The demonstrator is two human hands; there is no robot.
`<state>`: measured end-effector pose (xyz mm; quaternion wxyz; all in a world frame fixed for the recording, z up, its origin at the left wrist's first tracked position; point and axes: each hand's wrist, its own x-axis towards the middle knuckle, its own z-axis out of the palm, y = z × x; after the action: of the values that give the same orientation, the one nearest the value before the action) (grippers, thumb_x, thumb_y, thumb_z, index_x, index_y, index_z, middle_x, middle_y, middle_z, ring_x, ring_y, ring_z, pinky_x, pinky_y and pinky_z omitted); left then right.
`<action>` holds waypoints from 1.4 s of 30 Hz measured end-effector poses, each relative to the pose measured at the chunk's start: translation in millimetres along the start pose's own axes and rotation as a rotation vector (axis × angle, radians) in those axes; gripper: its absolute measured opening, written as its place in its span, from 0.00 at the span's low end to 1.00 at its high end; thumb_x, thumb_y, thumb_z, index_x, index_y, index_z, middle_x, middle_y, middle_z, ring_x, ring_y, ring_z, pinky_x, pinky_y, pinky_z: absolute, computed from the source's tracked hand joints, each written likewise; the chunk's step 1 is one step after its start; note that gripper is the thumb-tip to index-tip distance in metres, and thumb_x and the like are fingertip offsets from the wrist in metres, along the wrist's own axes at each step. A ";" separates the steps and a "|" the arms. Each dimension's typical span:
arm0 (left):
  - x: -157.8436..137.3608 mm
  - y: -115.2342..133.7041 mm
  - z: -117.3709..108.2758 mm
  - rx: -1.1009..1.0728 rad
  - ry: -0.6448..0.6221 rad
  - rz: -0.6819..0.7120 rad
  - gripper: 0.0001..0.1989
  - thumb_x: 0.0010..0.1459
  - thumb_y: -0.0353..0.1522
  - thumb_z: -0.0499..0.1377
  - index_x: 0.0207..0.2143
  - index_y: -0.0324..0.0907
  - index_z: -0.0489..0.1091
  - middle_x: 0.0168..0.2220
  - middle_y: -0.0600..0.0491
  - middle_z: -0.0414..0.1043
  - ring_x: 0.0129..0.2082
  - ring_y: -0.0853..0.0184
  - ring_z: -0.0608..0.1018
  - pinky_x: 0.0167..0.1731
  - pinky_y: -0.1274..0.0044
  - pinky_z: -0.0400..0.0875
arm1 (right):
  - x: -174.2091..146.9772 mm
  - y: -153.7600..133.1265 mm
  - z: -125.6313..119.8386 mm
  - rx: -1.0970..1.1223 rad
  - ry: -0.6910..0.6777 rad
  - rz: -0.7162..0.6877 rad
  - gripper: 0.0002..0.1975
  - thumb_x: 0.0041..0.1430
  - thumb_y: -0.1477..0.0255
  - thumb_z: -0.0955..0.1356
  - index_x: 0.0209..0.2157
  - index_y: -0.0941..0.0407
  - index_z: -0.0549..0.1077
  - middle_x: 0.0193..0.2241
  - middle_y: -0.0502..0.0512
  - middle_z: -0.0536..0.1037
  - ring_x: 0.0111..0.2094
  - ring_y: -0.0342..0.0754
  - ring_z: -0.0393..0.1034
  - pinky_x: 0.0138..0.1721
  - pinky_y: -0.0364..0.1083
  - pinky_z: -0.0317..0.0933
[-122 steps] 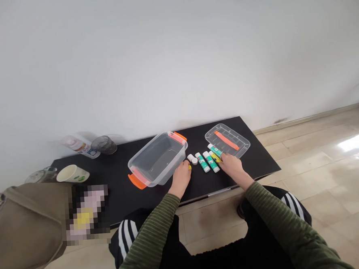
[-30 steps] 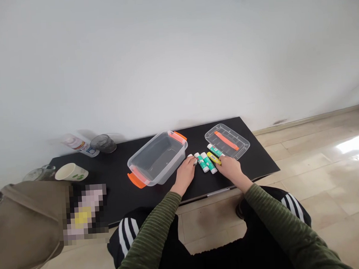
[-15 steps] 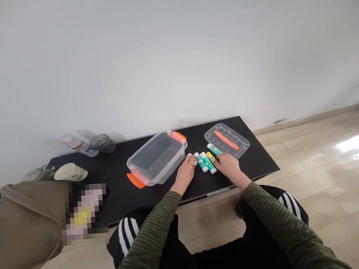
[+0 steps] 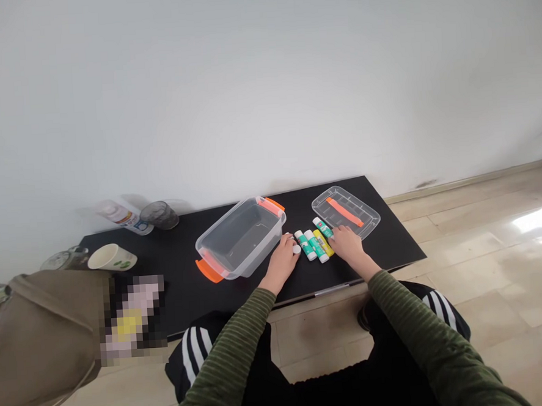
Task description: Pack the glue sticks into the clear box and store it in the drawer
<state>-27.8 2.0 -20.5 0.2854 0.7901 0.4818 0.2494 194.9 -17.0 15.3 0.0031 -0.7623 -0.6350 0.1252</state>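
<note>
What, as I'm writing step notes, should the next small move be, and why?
I'd probably have the right hand draw the rearmost green tube level with the yellow tube: it sits farther back than that one and the two other green tubes, which lie side by side, and the hand is at its near end.

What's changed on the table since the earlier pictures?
The right hand let go of the yellow stick, now beside two green sticks drawn closer together, and is at the far green stick. The left hand moved right, to a white piece. Box and lid stayed put.
</note>
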 end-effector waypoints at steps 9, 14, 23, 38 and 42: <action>4.2 7.9 -13.5 -0.139 0.110 -0.114 0.09 0.55 0.27 0.61 0.39 0.43 0.67 0.58 0.45 0.65 0.38 0.64 0.77 0.47 0.65 0.72 | -4.6 8.2 -9.8 0.175 0.101 -0.004 0.15 0.66 0.67 0.63 0.50 0.58 0.71 0.47 0.63 0.76 0.50 0.55 0.69 0.41 0.46 0.60; 7.7 9.7 -7.8 -0.552 0.156 -0.274 0.13 0.54 0.32 0.64 0.41 0.42 0.66 0.46 0.48 0.74 0.35 0.66 0.78 0.42 0.67 0.74 | -23.5 6.8 -15.4 0.399 0.080 -0.041 0.13 0.64 0.69 0.64 0.48 0.57 0.72 0.36 0.56 0.79 0.40 0.51 0.73 0.38 0.44 0.58; 3.1 30.0 -14.0 -1.422 0.072 -0.507 0.12 0.58 0.36 0.65 0.41 0.40 0.69 0.44 0.46 0.79 0.42 0.63 0.82 0.49 0.69 0.74 | -44.8 -0.8 -9.4 0.725 0.088 -0.213 0.14 0.60 0.72 0.65 0.48 0.56 0.72 0.38 0.54 0.80 0.36 0.47 0.74 0.39 0.44 0.64; 0.2 28.2 -20.8 -1.343 0.112 -0.425 0.18 0.51 0.36 0.70 0.45 0.39 0.76 0.39 0.51 0.77 0.38 0.68 0.79 0.48 0.71 0.75 | -44.2 4.5 -7.3 0.599 0.264 -0.453 0.18 0.58 0.76 0.66 0.50 0.54 0.73 0.44 0.57 0.77 0.45 0.51 0.72 0.48 0.48 0.65; -1.6 29.4 -19.7 -1.303 0.093 -0.408 0.20 0.50 0.37 0.71 0.45 0.40 0.77 0.40 0.51 0.76 0.38 0.69 0.78 0.48 0.71 0.75 | -46.2 3.2 -7.9 0.632 0.275 -0.489 0.17 0.58 0.76 0.67 0.50 0.54 0.74 0.42 0.57 0.78 0.43 0.51 0.73 0.46 0.48 0.66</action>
<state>-23.5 -6.3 13.7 0.7228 0.3391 0.3844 0.4635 192.0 -61.1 31.1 0.3507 -0.5604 -0.7213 0.2065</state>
